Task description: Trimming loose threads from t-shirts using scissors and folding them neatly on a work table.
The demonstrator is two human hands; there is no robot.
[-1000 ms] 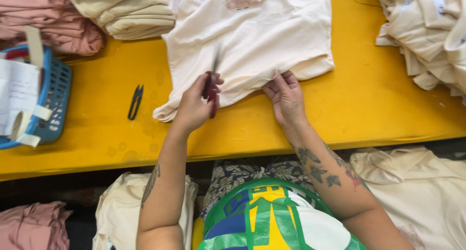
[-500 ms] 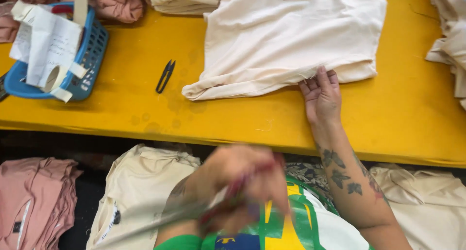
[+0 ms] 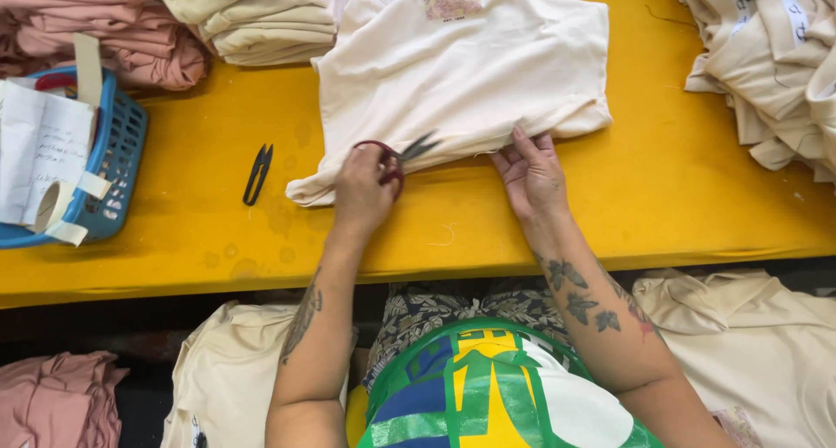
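**Scissors returned to the hem of a cream T-shirt**

Back from the lap, where it was half a second ago, the left hand (image 3: 364,189) now rests on the yellow table (image 3: 679,204) at the near hem of the cream T-shirt (image 3: 475,74), which lies flat in the middle of the table. From left to right: a blue basket (image 3: 117,165) with paper slips stands at the table's left edge, below a pink garment stack (image 3: 96,30); black thread snips (image 3: 257,174) lie on bare tabletop, apart from the hand. The left hand's fingers are closed through the red handles of the scissors (image 3: 402,152), blades parted and pointing right along the hem. The right hand (image 3: 531,174) lies flat, fingers extended, pressing the hem down just beside the blade tips; it grips nothing. Folded cream garments (image 3: 766,74) are heaped at the far right.
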